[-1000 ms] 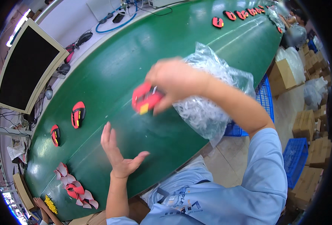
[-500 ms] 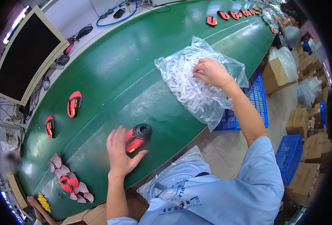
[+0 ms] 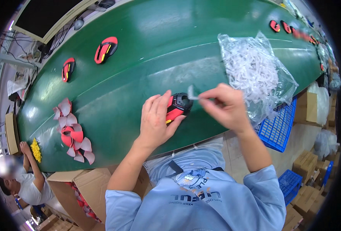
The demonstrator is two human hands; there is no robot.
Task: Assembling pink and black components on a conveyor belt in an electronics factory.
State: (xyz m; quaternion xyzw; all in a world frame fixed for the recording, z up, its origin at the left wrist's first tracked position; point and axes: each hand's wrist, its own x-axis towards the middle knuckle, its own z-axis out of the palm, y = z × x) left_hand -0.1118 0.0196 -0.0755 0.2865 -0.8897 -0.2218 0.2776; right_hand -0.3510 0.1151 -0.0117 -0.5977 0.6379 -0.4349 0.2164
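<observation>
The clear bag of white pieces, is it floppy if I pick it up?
The clear bag would probably sag, since it looks thin and wrinkled. The white pieces inside look small and loose, so they'd likely shift about.

Left hand [image 3: 154, 121] cupped against left side of red-and-black mouse shell [image 3: 174, 112]. Fingers [image 3: 162, 106] long, near together, pointing away from body; thumb [image 3: 176, 125] spread, tip at shell's near edge. Left forearm [image 3: 126, 167] bare, slanting up from shell's near-left. Right hand [image 3: 226, 106] just right of shell, thumb and forefinger pinched, aimed at it. Right forearm [image 3: 255, 150] bare, coming from shell's near-right.
</observation>
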